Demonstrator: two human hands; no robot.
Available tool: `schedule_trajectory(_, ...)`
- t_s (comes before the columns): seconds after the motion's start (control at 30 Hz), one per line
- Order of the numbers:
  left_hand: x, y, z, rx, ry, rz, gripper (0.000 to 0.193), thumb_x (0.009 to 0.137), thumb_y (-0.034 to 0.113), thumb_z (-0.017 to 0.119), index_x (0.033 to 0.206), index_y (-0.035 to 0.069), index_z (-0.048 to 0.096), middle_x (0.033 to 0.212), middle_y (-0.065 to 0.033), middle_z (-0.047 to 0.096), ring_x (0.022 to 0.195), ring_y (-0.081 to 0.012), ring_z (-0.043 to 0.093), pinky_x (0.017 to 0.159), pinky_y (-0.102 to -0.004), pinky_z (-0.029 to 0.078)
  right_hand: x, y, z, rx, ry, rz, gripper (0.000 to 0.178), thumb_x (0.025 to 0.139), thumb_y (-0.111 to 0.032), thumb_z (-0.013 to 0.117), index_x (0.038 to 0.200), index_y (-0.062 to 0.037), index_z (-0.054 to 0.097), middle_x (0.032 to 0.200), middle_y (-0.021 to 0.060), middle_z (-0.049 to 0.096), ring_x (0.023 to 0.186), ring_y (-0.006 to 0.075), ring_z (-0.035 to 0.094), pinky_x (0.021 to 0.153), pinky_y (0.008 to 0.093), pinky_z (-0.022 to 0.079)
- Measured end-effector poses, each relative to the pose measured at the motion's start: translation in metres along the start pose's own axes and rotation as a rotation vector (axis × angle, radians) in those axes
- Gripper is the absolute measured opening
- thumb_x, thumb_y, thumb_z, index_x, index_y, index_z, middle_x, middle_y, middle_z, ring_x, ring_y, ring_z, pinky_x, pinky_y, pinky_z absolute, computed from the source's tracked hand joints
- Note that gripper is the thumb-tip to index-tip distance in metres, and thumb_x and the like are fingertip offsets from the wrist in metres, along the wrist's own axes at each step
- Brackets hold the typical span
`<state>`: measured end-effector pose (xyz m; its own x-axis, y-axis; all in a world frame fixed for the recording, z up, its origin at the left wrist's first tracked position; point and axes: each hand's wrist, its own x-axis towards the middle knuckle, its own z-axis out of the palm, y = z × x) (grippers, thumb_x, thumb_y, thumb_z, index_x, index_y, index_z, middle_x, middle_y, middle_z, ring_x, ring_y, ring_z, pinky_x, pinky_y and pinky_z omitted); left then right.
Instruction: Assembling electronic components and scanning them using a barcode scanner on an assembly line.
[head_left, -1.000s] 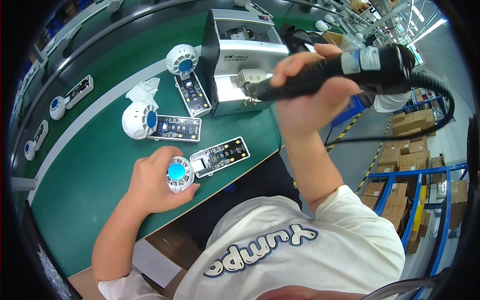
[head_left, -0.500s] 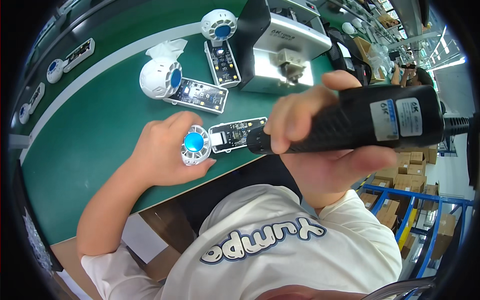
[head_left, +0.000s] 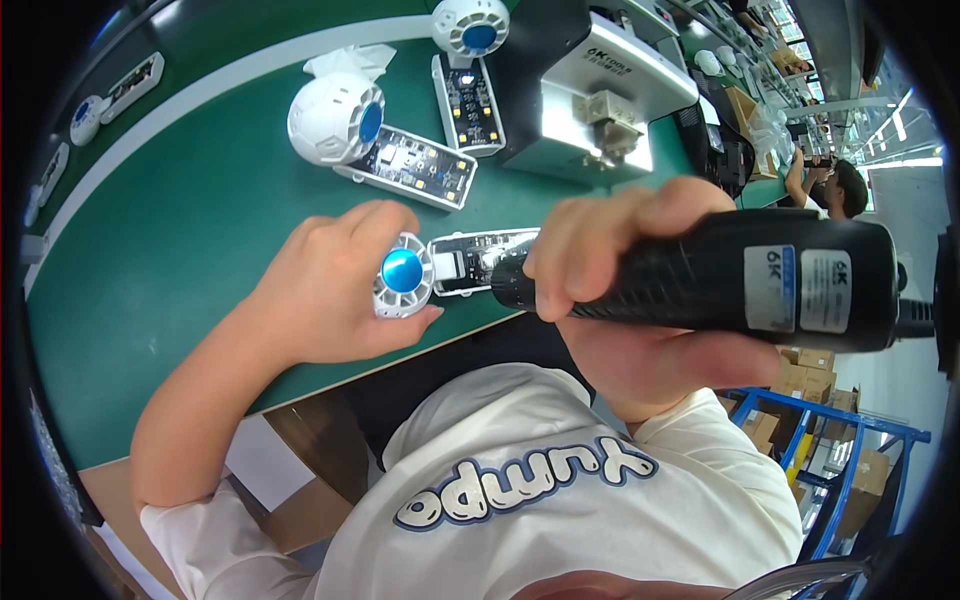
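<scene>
A white device with a ribbed round head (head_left: 404, 277) lies near the table's front edge, and my left hand (head_left: 325, 285) is closed around that head, thumb and fingers on either side of its blue disc. A short white neck joins the head to a slim white housing (head_left: 455, 257) with an exposed circuit board. My right hand (head_left: 600, 245) grips a black electric screwdriver (head_left: 720, 270), whose nose hangs over the board's right end. That nose and my fingers hide the bit, so whether it touches a screw cannot be seen.
Behind lie two similar devices, one with a large white ball head (head_left: 325, 120), another upright board unit (head_left: 470, 105). A metal-fronted screw feeder (head_left: 610, 95) stands at the back. More units (head_left: 130, 88) sit beyond the pale strip at left. Blue shelving (head_left: 860, 420) with cartons is at right.
The view has shifted slightly, so the items behind appear higher and farther right. The screwdriver's rear end sits lower in view; its nose stays over the board. Both hands keep their grips.
</scene>
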<state>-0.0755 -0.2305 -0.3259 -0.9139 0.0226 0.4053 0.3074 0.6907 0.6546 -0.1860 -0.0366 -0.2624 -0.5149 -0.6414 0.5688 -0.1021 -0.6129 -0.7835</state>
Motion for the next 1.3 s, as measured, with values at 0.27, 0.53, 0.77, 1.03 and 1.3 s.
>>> schedule_trajectory(0.27, 0.002, 0.002, -0.010, 0.063, -0.087, -0.049, 0.053, 0.066, 0.031, 0.084, 0.103, 0.003, 0.058, 0.090, -0.0175, 0.066, 0.078, -0.0394, 0.066, 0.066, -0.0463, 0.053, 0.012, -0.009, -0.017, 0.101, -0.080, -0.065, 0.089, 0.085, -0.081, 0.049, 0.132, -0.0059, 0.050, 0.080, 0.0066, 0.060, 0.063, 0.0188, 0.058, 0.060, 0.0351, 0.046)
schedule_trajectory(0.53, 0.021, 0.017, -0.052, 0.023, -0.339, -0.017, 0.054, 0.063, 0.035, 0.085, 0.102, 0.004, 0.064, 0.088, -0.0143, 0.068, 0.078, -0.0338, 0.068, 0.070, -0.0405, 0.055, 0.009, -0.021, -0.119, 0.347, 0.330, 0.036, 0.074, 0.099, -0.071, 0.033, 0.124, -0.0055, 0.053, 0.069, 0.0047, 0.054, 0.053, 0.0182, 0.051, 0.057, 0.0364, 0.044)
schedule_trajectory(0.77, 0.013, -0.028, -0.136, -0.384, 0.115, -0.174, 0.063, 0.061, 0.033, 0.085, 0.110, 0.000, 0.061, 0.096, -0.0072, 0.069, 0.087, -0.0172, 0.067, 0.076, -0.0320, 0.053, -0.030, 0.008, -0.179, 0.612, 0.601, 0.315, 0.067, 0.099, -0.069, 0.036, 0.110, -0.0065, 0.060, 0.061, 0.0007, 0.045, 0.047, 0.0139, 0.041, 0.052, 0.0328, 0.038)
schedule_trajectory(1.03, 0.080, -0.154, -0.146, 0.068, 0.506, -0.509, 0.058, 0.072, 0.020, 0.082, 0.122, 0.003, 0.056, 0.108, -0.0098, 0.066, 0.095, -0.0181, 0.064, 0.085, -0.0313, 0.051, -0.033, 0.018, -0.198, 0.703, 0.712, 0.396, 0.069, 0.099, -0.070, 0.035, 0.108, -0.0063, 0.061, 0.062, 0.0027, 0.045, 0.048, 0.0151, 0.041, 0.053, 0.0339, 0.037)
schedule_trajectory(1.3, 0.109, -0.201, -0.170, 0.409, 0.110, -0.634, 0.071, 0.076, 0.023, 0.082, 0.136, 0.005, 0.050, 0.124, -0.0178, 0.061, 0.115, -0.0309, 0.059, 0.102, -0.0378, 0.045, -0.038, 0.032, -0.204, 0.741, 0.610, 0.303, 0.069, 0.101, -0.067, 0.033, 0.119, -0.0058, 0.059, 0.067, 0.0048, 0.049, 0.051, 0.0164, 0.043, 0.056, 0.0350, 0.039)
